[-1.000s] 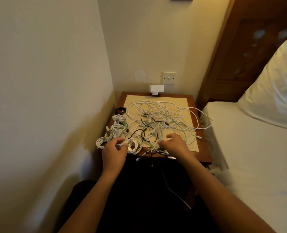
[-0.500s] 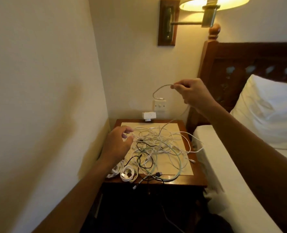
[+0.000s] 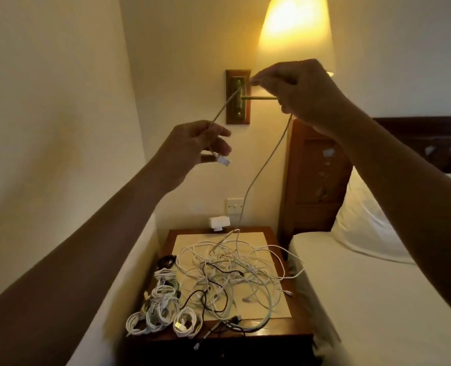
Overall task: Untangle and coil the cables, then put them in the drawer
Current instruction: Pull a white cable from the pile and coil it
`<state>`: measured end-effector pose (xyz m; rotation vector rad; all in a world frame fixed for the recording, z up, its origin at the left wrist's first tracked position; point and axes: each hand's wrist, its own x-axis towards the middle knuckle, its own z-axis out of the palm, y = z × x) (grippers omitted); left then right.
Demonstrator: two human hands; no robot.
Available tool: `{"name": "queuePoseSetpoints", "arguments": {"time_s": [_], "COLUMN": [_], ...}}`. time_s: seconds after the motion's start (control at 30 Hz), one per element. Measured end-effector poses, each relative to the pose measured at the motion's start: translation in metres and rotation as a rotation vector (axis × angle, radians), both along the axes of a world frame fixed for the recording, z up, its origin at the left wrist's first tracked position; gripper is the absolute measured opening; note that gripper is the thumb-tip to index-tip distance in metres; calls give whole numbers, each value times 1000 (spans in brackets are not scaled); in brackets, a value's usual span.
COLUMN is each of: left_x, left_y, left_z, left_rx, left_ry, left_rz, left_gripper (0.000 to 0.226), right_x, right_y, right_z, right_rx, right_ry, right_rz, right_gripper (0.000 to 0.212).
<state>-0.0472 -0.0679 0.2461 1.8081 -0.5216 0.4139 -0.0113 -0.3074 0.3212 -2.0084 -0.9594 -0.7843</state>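
- Head view: left hand pinches the cable just above its plug.
- Right hand pinches it higher up; the rest hangs below, down to the pile.

The glowing cream lampshade runs off the top edge. The right hand covers the far end of the brass lamp arm. The thin white cable drops into the tangled heap of white and black cables, where its course is lost. The front of the dark wooden table is too shadowed to read.
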Motion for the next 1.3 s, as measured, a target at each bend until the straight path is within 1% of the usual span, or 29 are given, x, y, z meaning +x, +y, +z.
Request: {"name": "queuePoseSetpoints", "arguments": {"time_s": [0.03,0.07,0.1,0.17,0.23,0.3,0.37,0.43,0.47,0.5,0.53,0.57,0.63,0.7,0.77,0.83,0.87,0.93,1.0,1.03,1.07,1.13,1.17,1.2,1.27,1.3], "left_x": [-3,-5,-7,-12,-21,-29,-35,-37,-37,-36,-35,-33,-28,-22,-17,-15,-16,-19,-23,-26,-29,-36,-39,-41,-42,-42], "left_y": [1,2,5,12,26,44,57,63,65,65,67,69,73,74,69,59,54,42,31,25,20,8,1,-8,-24,-30], "left_z": [9,17,23,30,31,28,19,5,-2,-9,-16,-23,-35,-50,-66,-81,-87,-97,-103,-105,-105,-104,-103,-103,-103,-103], "left_rx": [-118,-212,-273,-394,-523,-611,-631,-576,-540,-497,-455,-426,-419,-396,-300,-181,-129,-54,-1,23,53,165,241,309,405,443], "left_ry": [42,61,60,52,40,23,28,59,80,99,111,117,120,138,176,201,210,222,238,242,240,209,190,171,127,95], "left_rz": [-105,-145,-143,-157,-144,-69,22,105,142,188,251,316,404,419,375,309,281,241,217,196,171,113,83,54,49,80], "left_gripper": [25,24,23,21,21,22,22,24,25,25,25,24,23,24,25,27,27,26,26,26,26,26,26,26,25,26], "right_x": [-2,-1,2,16,37,56,65,68,65,61,56,50,42,37,36,35,34,30,26,25,24,17,10,1,-19,-30], "right_y": [-5,-10,-15,-24,-35,-49,-62,-70,-72,-75,-77,-80,-87,-95,-105,-114,-119,-125,-128,-128,-125,-112,-101,-87,-53,-35], "right_z": [7,9,7,-14,-55,-108,-154,-184,-190,-190,-185,-177,-159,-140,-127,-121,-122,-130,-145,-154,-163,-171,-170,-168,-165,-166], "right_rx": [3,-19,-75,-269,-430,-430,-426,-421,-373,-297,-206,-109,98,289,381,310,225,11,-198,-286,-366,-486,-493,-462,-402,-402], "right_ry": [-14,-30,-37,14,136,323,519,703,771,814,837,842,802,758,759,774,785,817,899,949,981,941,891,851,820,818], "right_rz": [-5,-14,-26,-79,-157,-190,-202,-174,-141,-100,-52,-2,88,147,153,76,19,-102,-201,-237,-267,-301,-262,-170,51,134], "right_gripper": [26,26,25,18,13,15,21,14,10,14,22,30,34,34,35,38,38,31,24,29,39,61,69,74,75,71]}}
